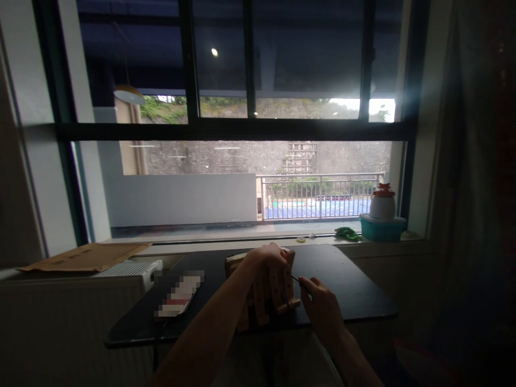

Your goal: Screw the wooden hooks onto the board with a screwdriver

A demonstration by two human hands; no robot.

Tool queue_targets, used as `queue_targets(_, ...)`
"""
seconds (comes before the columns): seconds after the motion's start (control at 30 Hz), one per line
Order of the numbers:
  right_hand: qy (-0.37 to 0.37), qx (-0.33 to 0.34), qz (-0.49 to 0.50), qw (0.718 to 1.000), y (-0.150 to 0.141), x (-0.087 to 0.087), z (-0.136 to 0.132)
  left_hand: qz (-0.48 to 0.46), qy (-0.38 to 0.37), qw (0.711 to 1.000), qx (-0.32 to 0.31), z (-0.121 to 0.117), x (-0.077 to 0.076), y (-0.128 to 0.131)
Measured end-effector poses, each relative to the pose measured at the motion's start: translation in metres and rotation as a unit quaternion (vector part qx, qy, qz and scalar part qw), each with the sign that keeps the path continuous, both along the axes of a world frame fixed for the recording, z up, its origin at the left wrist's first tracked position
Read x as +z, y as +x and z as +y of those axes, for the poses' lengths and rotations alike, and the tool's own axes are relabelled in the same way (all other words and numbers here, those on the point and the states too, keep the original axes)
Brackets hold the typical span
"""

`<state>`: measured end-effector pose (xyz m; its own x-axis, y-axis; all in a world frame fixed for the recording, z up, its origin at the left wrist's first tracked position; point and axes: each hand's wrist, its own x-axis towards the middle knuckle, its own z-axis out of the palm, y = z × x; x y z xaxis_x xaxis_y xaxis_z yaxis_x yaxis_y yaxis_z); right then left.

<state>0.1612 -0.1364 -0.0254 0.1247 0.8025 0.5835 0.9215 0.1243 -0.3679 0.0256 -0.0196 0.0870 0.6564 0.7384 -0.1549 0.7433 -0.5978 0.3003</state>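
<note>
A wooden piece with several curved slats and dark round holes stands on the black table. My left hand reaches over its top, with the fingers closed around the upper part of a slat near the right end. From the right, my right hand grips what looks like a screwdriver; its thin metal shaft points left. The tip meets the rightmost slat, but its exact contact is too small to tell. My left forearm hides part of the wooden piece.
The black table stands below a window. A phone-like blurred item with a cable lies on its left. Brown paper packaging rests on a white radiator. The sill holds a green cloth and a teal box under a white jar.
</note>
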Motion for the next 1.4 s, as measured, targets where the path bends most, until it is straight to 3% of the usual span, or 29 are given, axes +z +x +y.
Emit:
queue_targets(0.17,-0.036,0.013,-0.093,0.995,-0.006,0.027,-0.005,0.011,-0.029,0.999,-0.012,-0.004,0.003,-0.001)
queue_targets(0.27,-0.051,0.018,-0.126,0.991,-0.006,0.034,-0.004,0.012,-0.031,0.999,-0.009,-0.007,0.004,0.000)
queue_targets(0.47,-0.061,0.006,-0.141,0.988,-0.002,0.028,-0.001,0.018,0.004,1.000,0.020,-0.010,0.008,0.003)
queue_targets(0.7,-0.067,0.016,-0.151,0.986,0.000,0.033,0.001,0.011,0.050,0.998,0.040,-0.014,0.027,0.007)
queue_targets(0.9,-0.080,0.015,-0.158,0.984,-0.002,0.038,-0.002,0.089,0.045,0.993,0.067,-0.025,0.037,0.027)
queue_targets(1.17,-0.083,0.020,-0.164,0.983,0.000,0.036,0.000,0.124,0.103,0.984,0.079,-0.028,0.029,0.038)
queue_targets(1.4,-0.078,0.023,-0.159,0.984,-0.001,0.036,-0.001,0.142,0.079,0.985,0.063,-0.029,0.023,0.035)
